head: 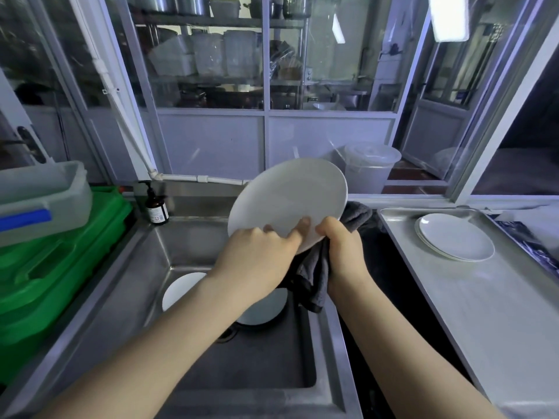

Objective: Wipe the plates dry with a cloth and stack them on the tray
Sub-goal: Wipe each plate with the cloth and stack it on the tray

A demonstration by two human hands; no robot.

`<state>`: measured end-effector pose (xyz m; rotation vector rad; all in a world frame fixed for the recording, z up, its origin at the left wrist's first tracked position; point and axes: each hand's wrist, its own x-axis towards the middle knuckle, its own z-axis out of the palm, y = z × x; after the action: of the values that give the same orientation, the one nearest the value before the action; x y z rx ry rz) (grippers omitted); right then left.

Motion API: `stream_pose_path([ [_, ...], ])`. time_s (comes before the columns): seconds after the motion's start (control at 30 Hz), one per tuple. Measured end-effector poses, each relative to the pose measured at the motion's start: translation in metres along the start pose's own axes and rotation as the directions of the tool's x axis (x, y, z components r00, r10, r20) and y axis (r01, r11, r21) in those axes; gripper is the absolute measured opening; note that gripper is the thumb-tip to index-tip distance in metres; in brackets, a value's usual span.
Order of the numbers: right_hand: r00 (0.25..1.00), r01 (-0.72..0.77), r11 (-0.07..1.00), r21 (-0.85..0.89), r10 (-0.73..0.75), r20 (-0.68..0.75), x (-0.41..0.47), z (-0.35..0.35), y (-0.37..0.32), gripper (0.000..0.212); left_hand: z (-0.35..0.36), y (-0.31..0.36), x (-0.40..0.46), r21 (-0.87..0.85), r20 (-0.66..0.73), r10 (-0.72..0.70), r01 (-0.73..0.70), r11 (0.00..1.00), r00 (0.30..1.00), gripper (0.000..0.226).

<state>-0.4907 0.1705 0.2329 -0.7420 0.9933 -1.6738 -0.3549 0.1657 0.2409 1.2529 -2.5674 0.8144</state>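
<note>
Drying step, mid-frame: left hand [260,252] pinches plate [287,201] rim; right hand [341,246] grips cloth [314,276] behind it. Next: carry to tray [499,297], right.

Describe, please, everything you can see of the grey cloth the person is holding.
The grey cloth looks like soft, thick towelling, dark and crumpled. The right hand grips it bunched against the lower right rim of the tilted white plate, which the left hand also holds. One part shows behind the plate's right edge; a loose end hangs below the hands, above the sink.
</note>
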Motion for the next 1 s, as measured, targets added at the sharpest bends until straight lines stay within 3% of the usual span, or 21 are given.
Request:
stream_pose_path([
  [0.07, 0.998, -0.037, 0.998, 0.057, 0.040, -0.053, 0.003, -0.002, 0.003, 0.034, 0.006, -0.024, 0.000, -0.370, 0.184, -0.051, 0.118, 0.921, 0.982, 0.063],
  [0.13, 0.990, -0.099, 0.988, 0.121, 0.110, -0.087, 0.005, -0.006, 0.004, 0.035, 0.012, -0.042, -0.011, -0.672, 0.222, -0.150, 0.262, 0.693, 0.963, 0.074],
  [0.17, 0.985, -0.132, 0.983, 0.131, 0.145, -0.098, 0.007, -0.010, 0.006, 0.036, 0.020, -0.045, -0.017, -0.767, 0.190, -0.271, 0.315, 0.558, 0.944, 0.076],
  [0.2, 0.981, -0.157, 0.980, 0.122, 0.169, -0.096, 0.009, -0.014, 0.008, 0.035, 0.026, -0.046, -0.022, -0.848, 0.220, -0.432, 0.390, 0.359, 0.875, 0.078],
  [0.23, 0.980, -0.170, 0.980, 0.100, 0.179, -0.085, 0.009, -0.016, 0.011, 0.031, 0.032, -0.046, -0.027, -0.891, 0.354, -0.527, 0.450, 0.061, 0.772, 0.078],
  [0.27, 0.981, -0.175, 0.982, 0.070, 0.179, -0.069, 0.009, -0.018, 0.012, 0.025, 0.038, -0.045, -0.029, -0.858, 0.514, -0.496, 0.422, -0.294, 0.700, 0.075],
  [0.3, 0.981, -0.183, 0.982, 0.042, 0.185, -0.057, 0.009, -0.019, 0.014, 0.019, 0.043, -0.044, -0.030, -0.732, 0.622, -0.376, 0.340, -0.591, 0.687, 0.067],
  [0.33, 0.979, -0.196, 0.980, 0.022, 0.197, -0.050, 0.009, -0.019, 0.016, 0.016, 0.049, -0.044, -0.033, -0.576, 0.665, -0.254, 0.266, -0.773, 0.702, 0.056],
  [0.37, 0.976, -0.216, 0.976, 0.012, 0.217, -0.034, 0.008, -0.018, 0.018, 0.016, 0.051, -0.045, -0.035, -0.473, 0.671, -0.190, 0.217, -0.854, 0.716, 0.047],
  [0.43, 0.961, -0.278, 0.961, 0.003, 0.278, -0.010, 0.008, -0.016, 0.021, 0.019, 0.055, -0.046, -0.041, -0.447, 0.657, -0.189, 0.175, -0.877, 0.730, 0.042],
  [0.5, 0.944, -0.327, 0.945, 0.017, 0.327, -0.047, 0.010, -0.016, 0.024, 0.021, 0.061, -0.044, -0.044, -0.544, 0.644, -0.284, 0.164, -0.823, 0.711, 0.040],
  [0.7, 0.903, -0.405, 0.904, 0.134, 0.419, -0.098, 0.019, -0.024, 0.038, 0.051, 0.053, -0.035, -0.051, -0.869, 0.469, -0.606, 0.214, -0.446, 0.642, 0.036],
  [0.87, 0.940, -0.322, 0.946, -0.021, 0.317, -0.123, 0.012, -0.007, 0.046, 0.009, 0.058, -0.030, -0.059, -0.893, 0.445, -0.656, 0.358, -0.273, 0.610, 0.015],
  [0.93, 0.988, -0.152, 0.960, -0.233, 0.147, -0.037, 0.003, 0.001, 0.052, 0.016, 0.063, -0.022, -0.059, -0.889, 0.440, -0.656, 0.401, -0.222, 0.613, 0.024],
  [0.97, 0.996, 0.057, 0.931, -0.361, -0.028, 0.087, -0.001, 0.005, 0.056, 0.021, 0.063, -0.017, -0.058, -0.891, 0.434, -0.658, 0.401, -0.212, 0.616, 0.022],
  [1.0, 0.951, 0.280, 0.850, -0.447, -0.181, 0.252, -0.007, 0.009, 0.058, 0.029, 0.062, -0.013, -0.056, -0.899, 0.421, -0.661, 0.383, -0.212, 0.622, 0.016],
])
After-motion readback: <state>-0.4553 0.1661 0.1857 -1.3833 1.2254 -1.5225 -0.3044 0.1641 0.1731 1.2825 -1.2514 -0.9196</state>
